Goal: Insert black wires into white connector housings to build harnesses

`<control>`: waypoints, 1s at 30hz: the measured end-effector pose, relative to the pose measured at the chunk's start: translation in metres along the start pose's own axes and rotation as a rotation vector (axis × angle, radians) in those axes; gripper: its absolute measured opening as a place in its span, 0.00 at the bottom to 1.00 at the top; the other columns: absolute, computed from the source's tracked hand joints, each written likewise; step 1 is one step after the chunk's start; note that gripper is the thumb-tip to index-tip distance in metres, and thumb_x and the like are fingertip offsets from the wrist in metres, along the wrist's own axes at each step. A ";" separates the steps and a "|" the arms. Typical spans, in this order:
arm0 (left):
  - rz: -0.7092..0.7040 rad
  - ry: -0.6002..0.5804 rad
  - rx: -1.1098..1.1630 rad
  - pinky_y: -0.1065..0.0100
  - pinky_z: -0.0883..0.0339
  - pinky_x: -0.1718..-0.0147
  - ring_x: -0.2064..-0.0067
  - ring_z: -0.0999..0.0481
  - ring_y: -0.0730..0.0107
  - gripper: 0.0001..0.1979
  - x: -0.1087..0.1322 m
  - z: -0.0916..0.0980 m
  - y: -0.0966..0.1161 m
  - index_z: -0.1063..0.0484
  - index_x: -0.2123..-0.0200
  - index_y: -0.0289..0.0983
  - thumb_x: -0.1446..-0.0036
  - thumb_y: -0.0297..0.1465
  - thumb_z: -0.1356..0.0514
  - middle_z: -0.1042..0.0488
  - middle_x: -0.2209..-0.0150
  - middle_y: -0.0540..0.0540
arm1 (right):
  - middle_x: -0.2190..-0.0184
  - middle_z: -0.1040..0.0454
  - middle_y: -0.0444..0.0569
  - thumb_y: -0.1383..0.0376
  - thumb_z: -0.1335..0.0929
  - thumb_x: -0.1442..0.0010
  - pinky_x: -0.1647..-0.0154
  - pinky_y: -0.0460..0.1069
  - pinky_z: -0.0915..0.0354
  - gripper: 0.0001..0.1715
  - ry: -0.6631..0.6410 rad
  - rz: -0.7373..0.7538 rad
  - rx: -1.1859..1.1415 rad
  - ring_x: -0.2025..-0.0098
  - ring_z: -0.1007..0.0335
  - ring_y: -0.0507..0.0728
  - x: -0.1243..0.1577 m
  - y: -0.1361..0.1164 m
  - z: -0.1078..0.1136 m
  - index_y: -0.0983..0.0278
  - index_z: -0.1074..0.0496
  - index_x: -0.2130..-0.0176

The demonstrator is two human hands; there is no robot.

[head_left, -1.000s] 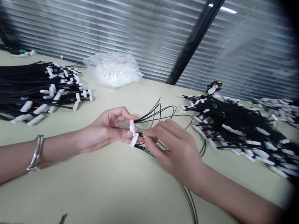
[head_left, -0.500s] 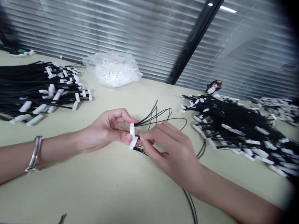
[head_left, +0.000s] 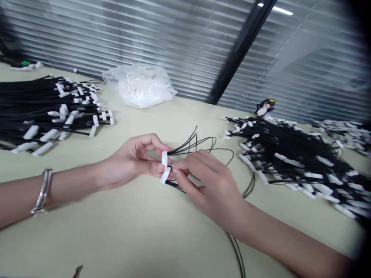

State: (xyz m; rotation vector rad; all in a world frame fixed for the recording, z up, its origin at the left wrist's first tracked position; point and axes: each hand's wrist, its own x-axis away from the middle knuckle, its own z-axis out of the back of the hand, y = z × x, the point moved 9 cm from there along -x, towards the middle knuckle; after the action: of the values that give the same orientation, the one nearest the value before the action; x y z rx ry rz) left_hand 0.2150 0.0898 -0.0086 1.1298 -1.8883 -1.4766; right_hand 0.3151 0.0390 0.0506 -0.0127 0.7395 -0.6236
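Between the thumb and fingers of my left hand (head_left: 142,159) are white plastic wire connectors (head_left: 164,167), two by their look, set end to end at a slight angle. Thin black wires (head_left: 185,145) leave them on the right and loop above the table. My right hand (head_left: 212,186) is closed in a pinch at the connectors' right side, its thumb and forefinger on a short black wire end there. The pinched tip is partly hidden by the fingers. More black wire (head_left: 238,259) runs from below my right wrist to the table's front edge.
Bundled black cables with white connectors (head_left: 46,111) lie at the left. Another heap of them (head_left: 287,155) spreads over the right. A clear bag of small white parts (head_left: 141,86) stands at the back, and a penguin figurine (head_left: 265,107) behind the right heap. Blinds (head_left: 133,23) border the table.
My right hand's fingers have shifted slightly at the connectors, and the connectors have turned a little. The wire loops have moved slightly right. My left hand keeps its grip.
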 end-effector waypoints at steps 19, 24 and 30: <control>-0.128 0.320 0.060 0.69 0.35 0.61 0.67 0.27 0.74 0.12 -0.001 0.040 0.011 0.29 0.61 0.40 0.48 0.20 0.38 0.29 0.66 0.50 | 0.71 0.31 0.44 0.65 0.32 0.44 0.65 0.47 0.44 0.02 -0.018 -0.311 -0.022 0.68 0.39 0.50 -0.007 0.104 0.011 0.62 0.29 0.68; -0.124 0.333 0.043 0.69 0.35 0.61 0.67 0.27 0.74 0.13 -0.001 0.039 0.011 0.29 0.60 0.40 0.48 0.20 0.38 0.29 0.65 0.50 | 0.73 0.33 0.44 0.58 0.32 0.45 0.69 0.47 0.44 0.12 0.115 -0.510 -0.108 0.71 0.41 0.50 0.002 0.146 0.025 0.64 0.33 0.66; -0.145 0.367 0.029 0.69 0.35 0.63 0.68 0.27 0.75 0.13 0.000 0.041 0.014 0.29 0.61 0.39 0.49 0.20 0.37 0.29 0.66 0.51 | 0.67 0.28 0.49 0.51 0.38 0.40 0.62 0.49 0.34 0.19 -0.157 -0.538 -0.435 0.65 0.32 0.51 0.003 0.145 -0.002 0.65 0.32 0.65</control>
State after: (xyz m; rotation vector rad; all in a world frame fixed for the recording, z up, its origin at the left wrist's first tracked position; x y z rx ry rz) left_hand 0.1786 0.1128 -0.0077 1.4647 -1.6068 -1.2146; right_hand 0.3919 0.1567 0.0151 -0.6729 0.7087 -0.9478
